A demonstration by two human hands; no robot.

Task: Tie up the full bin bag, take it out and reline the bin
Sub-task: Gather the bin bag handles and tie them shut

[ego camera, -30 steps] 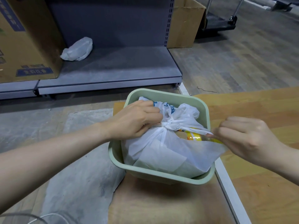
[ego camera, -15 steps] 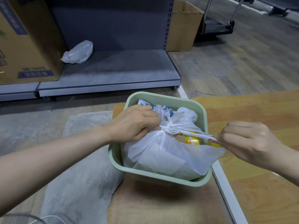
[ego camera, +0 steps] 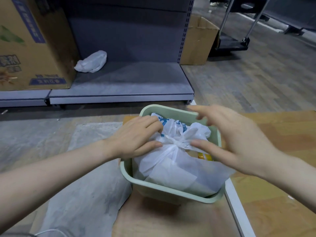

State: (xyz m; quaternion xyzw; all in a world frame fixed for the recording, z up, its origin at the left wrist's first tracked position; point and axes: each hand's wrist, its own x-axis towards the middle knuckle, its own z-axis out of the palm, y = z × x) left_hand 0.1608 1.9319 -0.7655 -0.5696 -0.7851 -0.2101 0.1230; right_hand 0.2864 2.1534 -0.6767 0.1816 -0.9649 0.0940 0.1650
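A pale green bin [ego camera: 164,194] stands on a wooden board [ego camera: 153,219], with a grey sheet [ego camera: 82,185] crumpled on the floor at its left side. Inside it sits the full white bag [ego camera: 181,170], its neck gathered into a knot [ego camera: 177,142] near the middle; something yellow shows through a gap beside the knot. The left hand [ego camera: 135,137] lies on the bag's left side, fingers curled into the plastic and the thumb pressing just left of the knot. The right hand [ego camera: 239,139] is spread wide over the bag's right side, fingers straight and blurred above the bin's far rim, the thumb touching the plastic just right of the knot; it grips nothing. Beyond the bin is a low grey shelf [ego camera: 123,82] carrying a small white bag [ego camera: 92,61] and a printed box [ego camera: 34,43]. Farther right, another box [ego camera: 196,41] and a trolley [ego camera: 232,43] stand on the plank floor.
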